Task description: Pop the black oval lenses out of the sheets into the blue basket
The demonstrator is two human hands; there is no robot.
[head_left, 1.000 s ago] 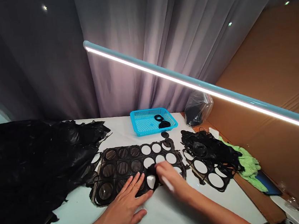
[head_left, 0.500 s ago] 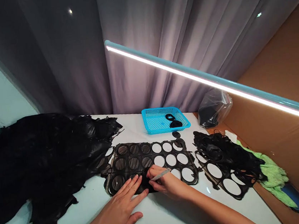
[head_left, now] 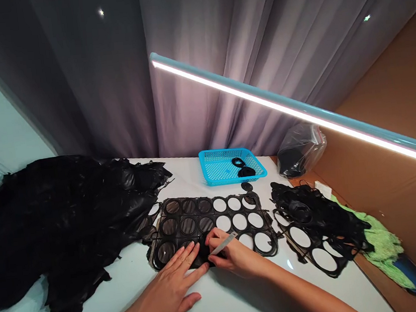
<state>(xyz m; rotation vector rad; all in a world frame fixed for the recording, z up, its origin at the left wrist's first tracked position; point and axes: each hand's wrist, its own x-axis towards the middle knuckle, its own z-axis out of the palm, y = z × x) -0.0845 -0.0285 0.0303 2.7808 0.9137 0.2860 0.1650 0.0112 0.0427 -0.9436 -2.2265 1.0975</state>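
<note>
A black rubbery sheet with rows of round rings lies before me; thin dark film fills the circles at its left, while white shows through several at the right. My left hand rests flat with fingers spread, its fingertips pressing the sheet's front edge. Closed around a slim, flat grey metal tool, my right hand works at a front-row circle just beside the left fingertips. The tool's tip and that circle are largely hidden by my fingers. Behind the sheet lies a loose black disc.
A blue basket at the back holds black rings. On the left spreads a heap of black sheets. To the right are cut-out black scraps, a green cloth and a plastic bag. A lit tube lamp hangs overhead.
The whole view has shifted slightly. Both hands stay at the same spot on the sheet; the metal tool has turned a little in my right hand.
</note>
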